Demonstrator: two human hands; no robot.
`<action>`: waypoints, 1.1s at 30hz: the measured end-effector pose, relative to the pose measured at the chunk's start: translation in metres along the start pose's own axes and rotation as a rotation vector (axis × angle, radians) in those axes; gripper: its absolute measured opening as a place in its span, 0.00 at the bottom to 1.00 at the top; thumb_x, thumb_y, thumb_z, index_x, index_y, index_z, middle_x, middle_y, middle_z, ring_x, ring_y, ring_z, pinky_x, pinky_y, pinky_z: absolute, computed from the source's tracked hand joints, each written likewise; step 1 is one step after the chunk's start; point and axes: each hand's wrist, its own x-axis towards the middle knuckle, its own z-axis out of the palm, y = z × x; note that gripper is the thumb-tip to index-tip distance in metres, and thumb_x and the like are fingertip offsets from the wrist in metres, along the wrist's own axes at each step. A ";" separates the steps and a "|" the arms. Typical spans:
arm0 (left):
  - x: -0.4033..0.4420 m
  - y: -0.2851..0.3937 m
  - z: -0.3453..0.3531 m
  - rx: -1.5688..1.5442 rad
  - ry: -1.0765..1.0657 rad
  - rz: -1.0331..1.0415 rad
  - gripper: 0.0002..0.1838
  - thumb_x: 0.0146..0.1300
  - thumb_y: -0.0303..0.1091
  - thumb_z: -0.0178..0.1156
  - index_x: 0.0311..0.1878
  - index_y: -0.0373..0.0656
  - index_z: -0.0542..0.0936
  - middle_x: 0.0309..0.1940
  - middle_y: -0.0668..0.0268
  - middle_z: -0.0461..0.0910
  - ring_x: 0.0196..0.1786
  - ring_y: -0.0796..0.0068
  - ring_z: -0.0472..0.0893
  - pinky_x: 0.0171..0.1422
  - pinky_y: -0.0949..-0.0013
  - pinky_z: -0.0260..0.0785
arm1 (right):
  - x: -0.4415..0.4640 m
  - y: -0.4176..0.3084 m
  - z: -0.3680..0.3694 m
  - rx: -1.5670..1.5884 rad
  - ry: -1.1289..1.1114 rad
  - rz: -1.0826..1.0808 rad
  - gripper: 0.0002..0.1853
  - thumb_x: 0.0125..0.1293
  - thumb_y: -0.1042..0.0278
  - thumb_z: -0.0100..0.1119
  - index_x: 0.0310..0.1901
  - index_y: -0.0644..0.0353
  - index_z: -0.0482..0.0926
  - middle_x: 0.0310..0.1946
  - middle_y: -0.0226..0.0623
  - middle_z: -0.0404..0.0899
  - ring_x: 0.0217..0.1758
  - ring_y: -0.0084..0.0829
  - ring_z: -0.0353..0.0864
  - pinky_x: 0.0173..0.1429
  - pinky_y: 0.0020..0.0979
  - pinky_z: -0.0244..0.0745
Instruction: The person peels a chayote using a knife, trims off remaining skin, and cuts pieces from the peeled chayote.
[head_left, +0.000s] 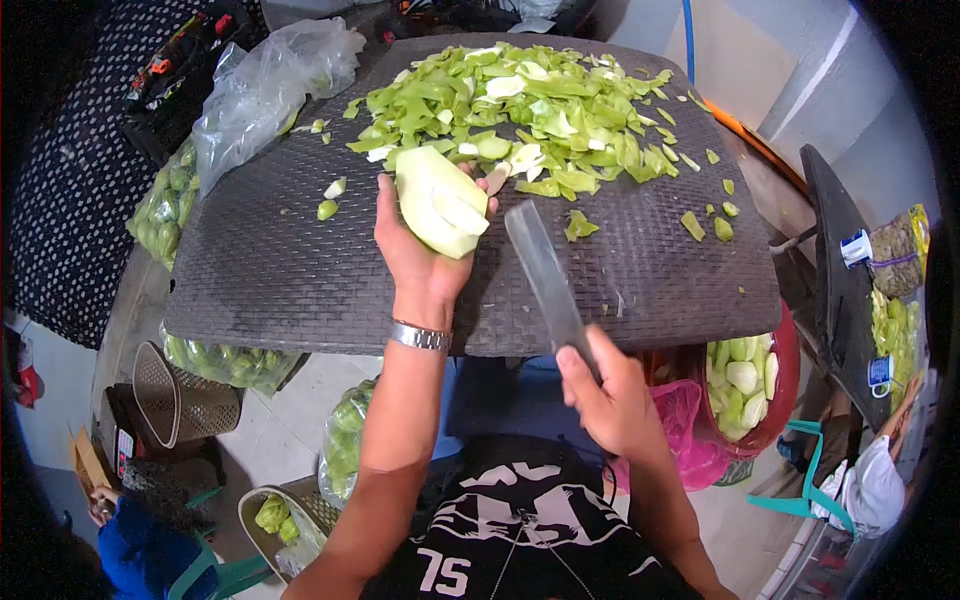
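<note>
A peeled pale green vegetable (438,203) rests in my left hand (425,270), the fingers wrapped round it from below and behind. A silver watch is on that wrist. My right hand (612,400) grips the handle of a wide-bladed knife (545,270), its blade pointing up and away, to the right of the vegetable and apart from it. Both hands are over the near part of a dark woven table (300,270). Beyond them lies a large heap of green peelings (540,100), with small scraps scattered around it.
A clear plastic bag (275,85) lies on the table's left corner. Bags of green vegetables (345,440) stand below. A red tub (785,385) holds peeled pieces at the right. Baskets (185,400) are at the left. Other people (870,485) sit at the lower right and lower left.
</note>
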 end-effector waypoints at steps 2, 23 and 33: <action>-0.009 -0.005 0.014 -0.073 0.070 -0.024 0.38 0.78 0.67 0.42 0.70 0.41 0.73 0.58 0.50 0.81 0.60 0.46 0.82 0.67 0.35 0.72 | 0.011 -0.014 0.005 -0.178 0.193 -0.173 0.15 0.78 0.56 0.60 0.48 0.63 0.79 0.30 0.46 0.82 0.27 0.42 0.85 0.36 0.41 0.80; -0.029 -0.007 0.035 0.059 -0.133 0.156 0.36 0.77 0.66 0.46 0.68 0.41 0.71 0.59 0.52 0.78 0.58 0.44 0.81 0.55 0.37 0.79 | 0.001 -0.015 0.007 -0.484 0.144 -0.129 0.21 0.77 0.49 0.60 0.39 0.61 0.70 0.24 0.51 0.83 0.30 0.59 0.85 0.33 0.54 0.77; -0.052 -0.028 0.047 0.060 -0.092 0.147 0.38 0.78 0.68 0.42 0.71 0.42 0.69 0.62 0.51 0.78 0.58 0.44 0.82 0.63 0.37 0.76 | 0.012 -0.012 0.003 -0.452 0.093 -0.177 0.19 0.78 0.52 0.58 0.40 0.61 0.69 0.24 0.55 0.82 0.30 0.61 0.84 0.33 0.54 0.76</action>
